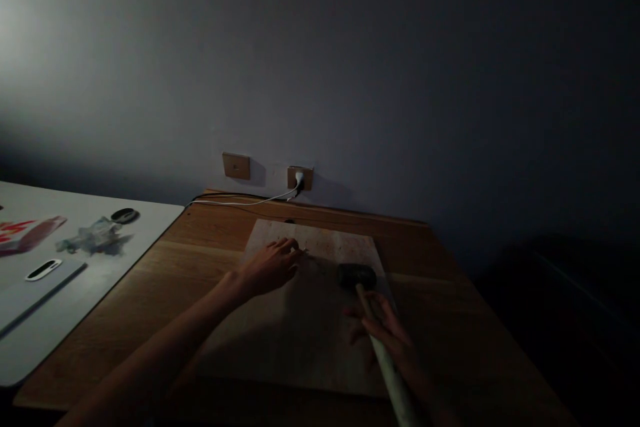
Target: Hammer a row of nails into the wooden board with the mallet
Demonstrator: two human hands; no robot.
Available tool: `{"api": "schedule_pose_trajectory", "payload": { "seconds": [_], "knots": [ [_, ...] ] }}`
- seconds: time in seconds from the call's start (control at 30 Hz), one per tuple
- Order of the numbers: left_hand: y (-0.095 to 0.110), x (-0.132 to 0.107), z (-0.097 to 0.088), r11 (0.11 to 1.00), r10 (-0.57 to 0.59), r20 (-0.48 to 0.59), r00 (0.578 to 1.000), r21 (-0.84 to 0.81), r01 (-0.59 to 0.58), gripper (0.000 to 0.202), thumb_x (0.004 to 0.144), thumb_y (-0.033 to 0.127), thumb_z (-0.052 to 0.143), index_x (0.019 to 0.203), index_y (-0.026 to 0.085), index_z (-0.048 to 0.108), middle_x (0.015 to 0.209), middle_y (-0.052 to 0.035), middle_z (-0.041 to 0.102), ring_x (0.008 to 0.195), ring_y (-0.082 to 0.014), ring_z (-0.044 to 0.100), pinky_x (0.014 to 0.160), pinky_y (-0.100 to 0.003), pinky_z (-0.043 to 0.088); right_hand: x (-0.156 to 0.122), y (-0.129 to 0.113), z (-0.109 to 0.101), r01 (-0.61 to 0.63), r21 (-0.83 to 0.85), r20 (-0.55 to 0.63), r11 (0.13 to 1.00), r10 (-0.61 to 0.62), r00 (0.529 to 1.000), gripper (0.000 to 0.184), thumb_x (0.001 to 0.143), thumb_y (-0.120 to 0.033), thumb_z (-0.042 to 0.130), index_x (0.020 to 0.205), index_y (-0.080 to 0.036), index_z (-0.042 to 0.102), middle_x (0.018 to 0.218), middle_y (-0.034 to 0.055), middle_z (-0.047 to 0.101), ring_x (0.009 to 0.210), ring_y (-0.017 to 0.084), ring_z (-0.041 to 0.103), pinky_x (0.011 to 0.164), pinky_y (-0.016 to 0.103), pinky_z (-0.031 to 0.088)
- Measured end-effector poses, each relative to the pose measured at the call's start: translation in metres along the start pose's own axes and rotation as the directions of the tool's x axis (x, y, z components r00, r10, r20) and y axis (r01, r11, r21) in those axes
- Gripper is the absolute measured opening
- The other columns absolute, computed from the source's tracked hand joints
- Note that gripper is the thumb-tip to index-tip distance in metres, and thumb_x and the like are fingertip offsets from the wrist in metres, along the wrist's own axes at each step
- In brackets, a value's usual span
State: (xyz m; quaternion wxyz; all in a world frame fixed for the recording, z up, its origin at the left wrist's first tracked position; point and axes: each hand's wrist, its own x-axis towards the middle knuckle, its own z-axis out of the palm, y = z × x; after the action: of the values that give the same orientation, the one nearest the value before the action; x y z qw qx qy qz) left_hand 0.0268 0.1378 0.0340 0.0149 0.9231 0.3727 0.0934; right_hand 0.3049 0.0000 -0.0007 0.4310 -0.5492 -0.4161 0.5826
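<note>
A mallet with a dark, rounded head (357,275) and a long pale handle (389,373) is in my right hand (390,332). The thumb lies along the handle near the head, and some fingers stick out loosely to the left. My left hand (275,263) rests over the far part of a pale board (300,347), its fingers curled together. A tiny light spot shows at those fingertips, too small and dim to name. The mallet head is to the right of my left hand, over the board, apart from the fingers.
The board lies on a wooden table (440,320) against a wall. A white cable plugs into a socket (301,178) beside another wall plate (236,165). On a white table (145,227) at left lie a crumpled plastic bag (97,235), a dark oval item (125,215) and a red-printed packet (30,233).
</note>
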Motion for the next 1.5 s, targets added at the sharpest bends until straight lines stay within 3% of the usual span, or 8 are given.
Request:
{"api": "schedule_pose_trajectory", "payload": {
  "seconds": [0.2,0.3,0.4,0.57,0.9,1.07,1.23,1.5],
  "knots": [
    [0.015,0.050,0.006,0.991,0.131,0.032,0.991,-0.006,-0.131,0.028,0.090,0.019,0.066,0.119,0.020,0.069,0.117,-0.0102,0.067,0.107,-0.0243,0.063,0.094,-0.036,0.050,0.018,-0.029,-0.020,0.186,-0.097,-0.185,0.978,-0.201,0.962,0.068,0.076,-0.061,0.075,0.122,-0.034,0.031,0.123,0.0083,0.069,0.054,0.014,0.064,0.034,0.021,0.044],
    [0.028,0.064,0.014,0.969,0.243,0.054,0.969,0.033,-0.245,0.019,0.094,0.026,0.065,0.110,0.020,0.071,0.110,-0.0099,0.069,0.106,-0.0248,0.063,0.090,-0.035,0.050,0.045,-0.058,-0.034,0.150,-0.145,-0.233,0.978,-0.182,0.955,0.071,0.079,-0.060,0.071,0.133,-0.034,0.034,0.086,-0.0050,0.069,0.035,0.007,0.045,0.029,0.017,0.031],
    [0.033,0.068,0.020,0.956,0.272,0.081,0.959,0.091,-0.279,0.015,0.098,0.026,0.059,0.104,0.017,0.070,0.107,-0.0107,0.069,0.102,-0.0242,0.063,0.087,-0.035,0.048,0.074,-0.072,-0.045,0.052,-0.219,-0.157,0.974,-0.088,0.984,0.055,0.080,-0.064,0.065,0.116,-0.025,0.050,0.060,-0.0105,0.052,0.034,0.008,0.044,0.029,0.017,0.030],
    [0.030,0.068,0.024,0.954,0.285,0.057,0.957,0.080,-0.289,0.012,0.099,0.020,0.056,0.102,0.017,0.067,0.100,-0.0085,0.068,0.094,-0.0216,0.062,0.085,-0.035,0.046,0.106,-0.049,-0.052,0.044,-0.263,-0.223,0.964,-0.105,0.969,0.042,0.077,-0.060,0.060,0.093,-0.024,0.047,0.059,-0.0109,0.049,0.035,0.008,0.044,0.032,0.019,0.033],
    [0.038,0.086,0.016,0.928,0.360,0.073,0.930,0.078,-0.365,0.006,0.094,0.017,0.061,0.092,0.017,0.066,0.105,-0.0102,0.068,0.099,-0.0221,0.062,0.089,-0.034,0.044,0.115,-0.022,-0.065,-0.034,-0.441,-0.280,0.897,-0.102,0.954,0.039,0.089,-0.055,0.048,0.114,-0.025,0.046,0.053,-0.0134,0.043,0.033,0.012,0.047,0.031,0.020,0.031],
    [0.040,0.115,0.022,0.959,0.170,0.042,0.985,-0.236,-0.155,0.022,0.086,0.014,0.062,0.106,0.019,0.068,0.094,-0.0053,0.073,0.085,-0.0190,0.067,0.083,-0.030,0.049,0.108,-0.031,-0.056,-0.037,-0.545,-0.268,0.837,-0.133,0.954,0.030,0.096,-0.046,0.043,0.111,-0.022,0.052,0.053,-0.0097,0.048,0.033,0.012,0.049,0.031,0.020,0.035],
    [0.047,0.151,0.051,0.822,-0.193,0.032,0.981,-0.540,0.180,0.035,0.080,0.009,0.057,0.110,0.019,0.073,0.096,-0.0050,0.078,0.086,-0.0174,0.071,0.079,-0.025,0.053,0.107,-0.033,-0.057,-0.041,-0.494,-0.242,0.869,-0.091,0.966,0.035,0.095,-0.049,0.044,0.118,-0.023,0.049,0.056,-0.0108,0.050,0.032,0.011,0.048,0.030,0.019,0.034],
    [0.067,0.151,0.070,0.753,-0.337,-0.024,0.941,-0.608,0.254,0.029,0.085,0.012,0.057,0.107,0.020,0.074,0.101,-0.0078,0.078,0.094,-0.0209,0.073,0.085,-0.028,0.054,0.108,-0.030,-0.058,-0.015,-0.486,-0.225,0.874,-0.109,0.968,0.040,0.091,-0.059,0.045,0.111,-0.024,0.048,0.056,-0.0125,0.048,0.031,0.009,0.044,0.030,0.019,0.031]
  ]
}}
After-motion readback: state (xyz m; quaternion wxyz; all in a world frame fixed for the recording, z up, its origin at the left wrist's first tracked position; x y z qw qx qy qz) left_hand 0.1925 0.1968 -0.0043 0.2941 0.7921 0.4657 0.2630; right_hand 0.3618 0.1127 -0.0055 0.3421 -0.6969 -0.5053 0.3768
